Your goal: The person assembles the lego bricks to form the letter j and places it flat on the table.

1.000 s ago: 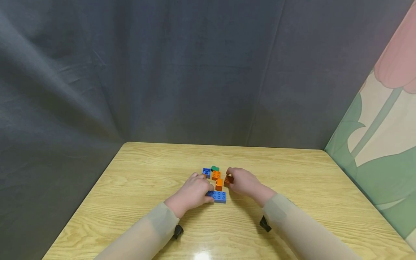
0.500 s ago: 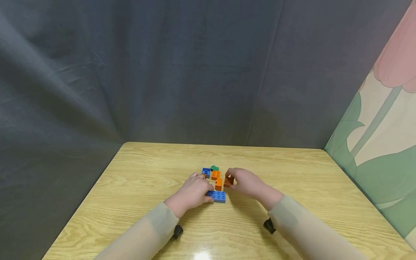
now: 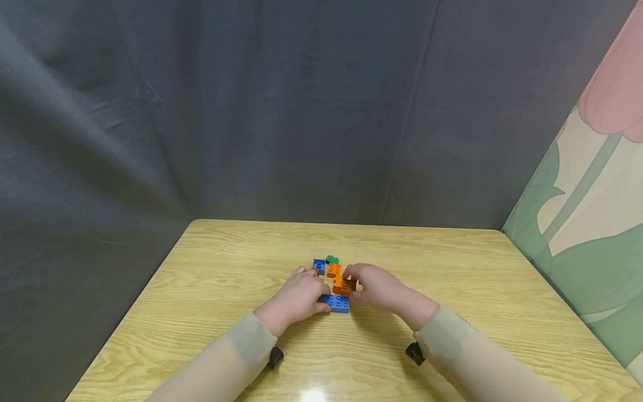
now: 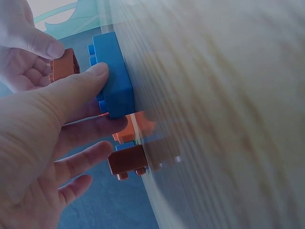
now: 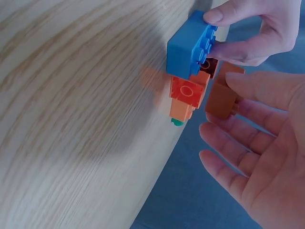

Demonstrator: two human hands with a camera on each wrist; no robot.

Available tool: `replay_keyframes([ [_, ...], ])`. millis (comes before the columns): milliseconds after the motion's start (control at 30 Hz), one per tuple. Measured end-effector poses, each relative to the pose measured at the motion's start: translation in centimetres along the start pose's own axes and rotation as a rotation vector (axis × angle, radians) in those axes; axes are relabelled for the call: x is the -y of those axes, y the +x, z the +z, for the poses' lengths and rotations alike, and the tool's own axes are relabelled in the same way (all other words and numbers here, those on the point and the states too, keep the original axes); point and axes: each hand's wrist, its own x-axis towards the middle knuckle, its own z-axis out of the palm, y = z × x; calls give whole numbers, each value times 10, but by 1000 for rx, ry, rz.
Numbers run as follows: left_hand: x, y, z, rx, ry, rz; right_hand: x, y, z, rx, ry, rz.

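Observation:
My left hand (image 3: 301,296) pinches a long blue toy building brick (image 3: 339,303) between thumb and fingers; the brick (image 4: 114,76) stands on the table, studs up. My right hand (image 3: 377,286) holds a reddish-brown brick (image 5: 224,93) by thumb and fingertips, off the tabletop. Just left of it in the head view, an orange brick (image 3: 337,283) lies on its side, its hollow underside (image 5: 187,90) facing the right wrist camera. Beyond that sits a second orange brick (image 3: 334,270). Near my left fingertips is another brown brick (image 4: 127,160), partly hidden in the head view.
A small blue brick (image 3: 318,266) and a green piece (image 3: 331,259) lie at the far side of the group. The wooden table (image 3: 226,257) ends at a dark curtain (image 3: 321,139). A flower-patterned panel (image 3: 593,223) stands on the right.
My right hand has moved slightly left with the brown brick, which now overlaps the lying orange brick in the head view. The left hand and blue brick stay put.

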Motion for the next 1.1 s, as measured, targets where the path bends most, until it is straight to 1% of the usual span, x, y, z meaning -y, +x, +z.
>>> replay_keyframes([
  [167,-1,-1,-1,-6,7,1,-1,-1,3,27,14,-62],
  [267,-1,-1,-1,-5,5,-1,1,-1,4,44,31,-77],
  [400,-1,-1,-2,-5,1,-3,2,0,6,61,38,-73],
  [667,-1,-1,-2,-4,4,-1,3,1,9,68,28,-63],
  [833,0,0,0,-8,7,4,4,0,10,73,20,-69],
  [1100,0,0,0,-4,5,-2,6,-1,10,83,39,-79],
])
